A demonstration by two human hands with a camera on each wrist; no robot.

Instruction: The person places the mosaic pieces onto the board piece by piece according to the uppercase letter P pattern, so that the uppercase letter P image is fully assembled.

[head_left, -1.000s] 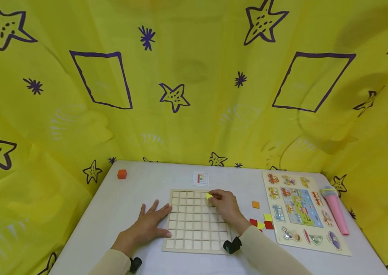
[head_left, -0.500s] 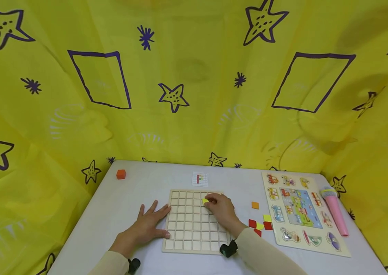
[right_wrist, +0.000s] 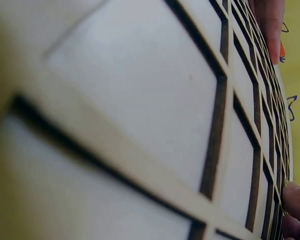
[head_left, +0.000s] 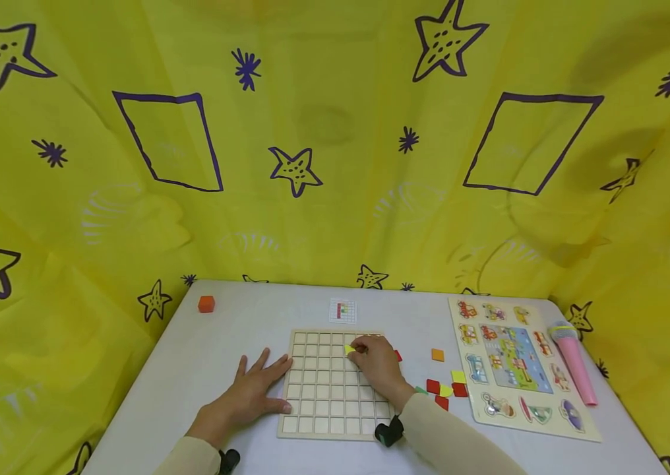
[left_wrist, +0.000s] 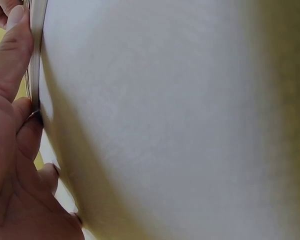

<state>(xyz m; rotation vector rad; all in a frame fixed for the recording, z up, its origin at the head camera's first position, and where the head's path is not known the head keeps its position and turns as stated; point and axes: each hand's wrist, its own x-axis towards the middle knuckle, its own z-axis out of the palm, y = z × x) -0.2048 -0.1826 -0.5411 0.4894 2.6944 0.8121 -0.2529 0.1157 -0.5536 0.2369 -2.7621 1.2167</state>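
A wooden grid board (head_left: pixel 311 436) with several rows of square recesses lies on the white table. My right hand (head_left: pixel 379 366) is over its back part, pinching a small yellow tile (head_left: pixel 349 349) between thumb and fingertips at a cell in the second row from the back. That tile is partly hidden by the fingers. My left hand (head_left: pixel 247 398) lies spread with straight fingers at the board's left edge, thumb resting on the frame. In the left wrist view the thumb (left_wrist: pixel 12 55) touches the board's side.
A small pattern card (head_left: pixel 343 310) lies behind the board. Loose red, yellow and green tiles (head_left: pixel 442 403) and an orange tile (head_left: pixel 438 355) are to the right. Beyond them lie a picture puzzle (head_left: pixel 477 409) and pink microphone (head_left: pixel 578 369). An orange-red cube (head_left: pixel 206 303) sits back left.
My right hand has moved the yellow tile left and nearer, from the back row to the second row. A red tile and a green one now show beside my right hand and wrist. The left hand stays put.
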